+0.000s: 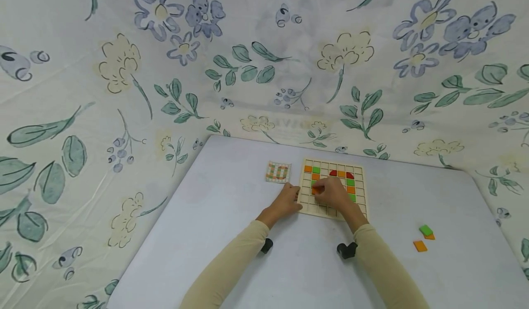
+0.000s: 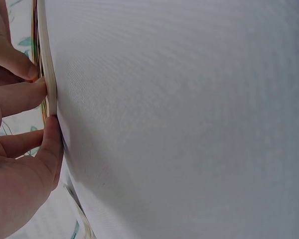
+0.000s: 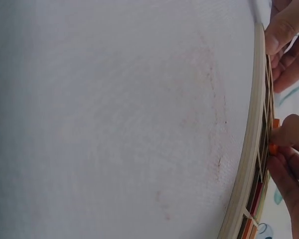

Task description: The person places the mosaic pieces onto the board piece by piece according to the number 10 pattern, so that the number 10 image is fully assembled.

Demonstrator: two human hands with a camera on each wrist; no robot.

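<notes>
A pale wooden grid board [image 1: 307, 206] lies on the table, several of its squares filled with orange and green tiles and rounded red pieces. My left hand [image 1: 286, 200] holds the board's left edge, thumb near the front corner. Over the board's left half, my right hand [image 1: 334, 193] pinches an orange tile [image 1: 316, 191] low on the grid, just below a column of orange and green tiles. The right wrist view shows this orange tile [image 3: 275, 135] between thumb and fingers, standing slightly above the grid. The right hand hides the middle squares.
Behind the left hand lies a small printed pattern card [image 1: 278, 171]. To the right sit a loose green tile [image 1: 425, 230], partly over an orange one, and another orange tile [image 1: 420, 246]. Flower-printed cloth [image 1: 285, 70] hangs behind the white table [image 1: 198, 199].
</notes>
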